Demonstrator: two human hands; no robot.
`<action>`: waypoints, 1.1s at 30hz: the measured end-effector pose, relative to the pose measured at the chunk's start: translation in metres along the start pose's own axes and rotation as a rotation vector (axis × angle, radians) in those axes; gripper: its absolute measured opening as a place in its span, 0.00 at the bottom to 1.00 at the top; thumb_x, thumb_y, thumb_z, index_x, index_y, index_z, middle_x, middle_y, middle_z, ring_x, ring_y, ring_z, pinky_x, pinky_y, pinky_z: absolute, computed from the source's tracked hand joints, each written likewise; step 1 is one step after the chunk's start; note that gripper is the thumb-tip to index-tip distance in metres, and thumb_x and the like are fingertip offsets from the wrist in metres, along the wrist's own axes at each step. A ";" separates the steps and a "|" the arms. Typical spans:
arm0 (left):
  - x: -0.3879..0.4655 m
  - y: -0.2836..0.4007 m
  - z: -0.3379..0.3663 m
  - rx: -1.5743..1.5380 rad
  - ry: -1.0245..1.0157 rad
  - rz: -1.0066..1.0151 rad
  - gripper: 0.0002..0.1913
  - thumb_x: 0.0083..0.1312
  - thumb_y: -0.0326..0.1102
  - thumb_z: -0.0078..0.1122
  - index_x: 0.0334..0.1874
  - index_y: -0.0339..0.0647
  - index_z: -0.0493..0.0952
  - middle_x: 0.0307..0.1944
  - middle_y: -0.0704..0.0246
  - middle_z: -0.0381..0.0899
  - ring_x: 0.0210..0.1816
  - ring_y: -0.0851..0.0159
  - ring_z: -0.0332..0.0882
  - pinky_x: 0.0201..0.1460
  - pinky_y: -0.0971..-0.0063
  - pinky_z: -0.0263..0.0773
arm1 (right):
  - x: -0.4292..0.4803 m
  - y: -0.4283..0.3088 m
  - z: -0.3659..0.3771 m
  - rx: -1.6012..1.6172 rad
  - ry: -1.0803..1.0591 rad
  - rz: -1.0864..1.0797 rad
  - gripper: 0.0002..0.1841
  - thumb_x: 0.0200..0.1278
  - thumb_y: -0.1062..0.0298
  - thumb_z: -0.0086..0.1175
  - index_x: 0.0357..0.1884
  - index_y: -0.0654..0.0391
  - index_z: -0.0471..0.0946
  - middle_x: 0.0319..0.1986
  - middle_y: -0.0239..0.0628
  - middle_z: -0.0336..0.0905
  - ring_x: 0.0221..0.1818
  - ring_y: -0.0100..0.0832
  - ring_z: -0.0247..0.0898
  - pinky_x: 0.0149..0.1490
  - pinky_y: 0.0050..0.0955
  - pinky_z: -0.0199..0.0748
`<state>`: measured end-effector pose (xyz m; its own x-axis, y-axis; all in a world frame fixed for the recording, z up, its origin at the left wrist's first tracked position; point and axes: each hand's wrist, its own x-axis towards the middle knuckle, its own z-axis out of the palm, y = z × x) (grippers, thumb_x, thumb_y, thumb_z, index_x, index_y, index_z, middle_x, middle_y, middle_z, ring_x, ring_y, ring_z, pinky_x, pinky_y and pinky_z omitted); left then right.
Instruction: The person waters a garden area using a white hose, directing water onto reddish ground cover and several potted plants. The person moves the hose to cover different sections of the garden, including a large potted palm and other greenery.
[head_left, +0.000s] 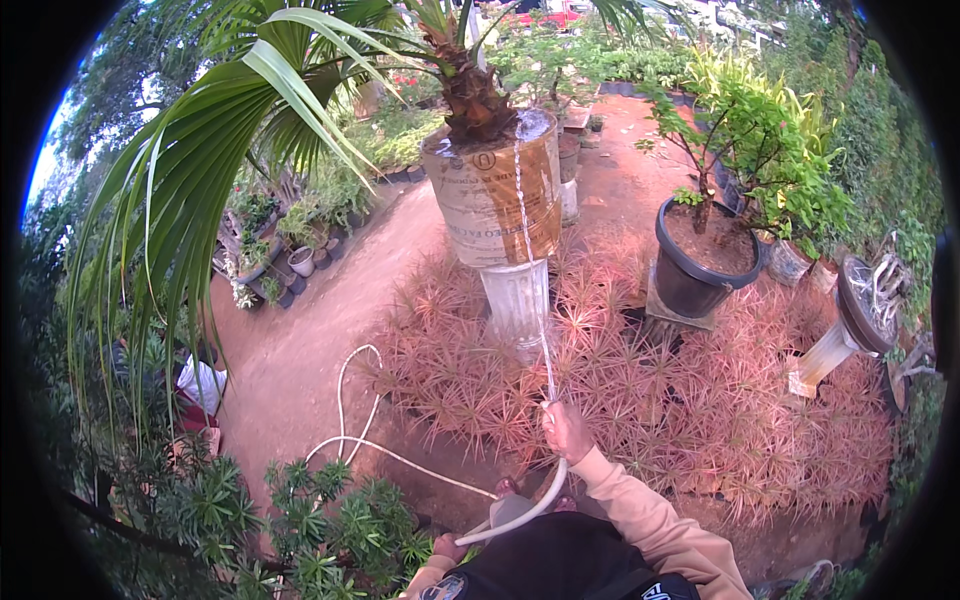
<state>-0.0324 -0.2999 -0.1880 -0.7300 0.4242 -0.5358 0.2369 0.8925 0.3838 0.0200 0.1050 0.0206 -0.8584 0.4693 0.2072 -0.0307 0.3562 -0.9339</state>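
My right hand (566, 433) grips the end of a pale garden hose (546, 501), and a thin water jet (528, 229) rises from it. The jet lands at the rim of a large round planter (491, 199) wrapped in printed material, where water pools around a palm trunk (474, 97). That planter rests on a white fluted pedestal (517, 300). Low by my waist, my left hand (448, 547) is closed around the hose farther back, partly hidden by leaves and my clothing.
Reddish spiky plants (585, 360) spread in front of me. A black pot (705, 262) with a leafy shrub stands right, near a tilted-looking pedestal bowl (866, 304). Hose loops lie on the dirt path (300, 360). Palm fronds (187, 150) hang at left; green shrubs (367, 517) crowd my left side.
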 end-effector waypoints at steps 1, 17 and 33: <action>-0.001 0.000 -0.001 0.003 -0.004 -0.017 0.19 0.53 0.58 0.60 0.37 0.54 0.84 0.36 0.60 0.83 0.42 0.49 0.80 0.52 0.59 0.73 | 0.000 0.000 0.003 0.007 0.007 -0.040 0.10 0.56 0.75 0.49 0.41 0.61 0.68 0.16 0.38 0.67 0.19 0.40 0.66 0.25 0.38 0.63; -0.010 0.009 -0.004 0.008 0.004 -0.061 0.17 0.54 0.56 0.59 0.37 0.55 0.84 0.37 0.59 0.83 0.43 0.49 0.80 0.51 0.58 0.74 | 0.004 -0.013 0.011 0.126 -0.049 0.053 0.10 0.59 0.75 0.46 0.43 0.61 0.68 0.18 0.37 0.67 0.19 0.36 0.65 0.26 0.33 0.63; -0.008 0.003 0.002 0.009 0.028 -0.053 0.17 0.54 0.56 0.59 0.38 0.56 0.84 0.37 0.59 0.83 0.43 0.49 0.80 0.51 0.58 0.74 | 0.007 -0.039 0.008 0.461 0.021 0.432 0.18 0.67 0.60 0.43 0.22 0.62 0.67 0.13 0.31 0.61 0.17 0.24 0.57 0.24 0.28 0.56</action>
<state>-0.0248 -0.3000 -0.1843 -0.7593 0.3717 -0.5341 0.2026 0.9150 0.3489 0.0108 0.0877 0.0561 -0.8325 0.5105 -0.2153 0.0946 -0.2519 -0.9631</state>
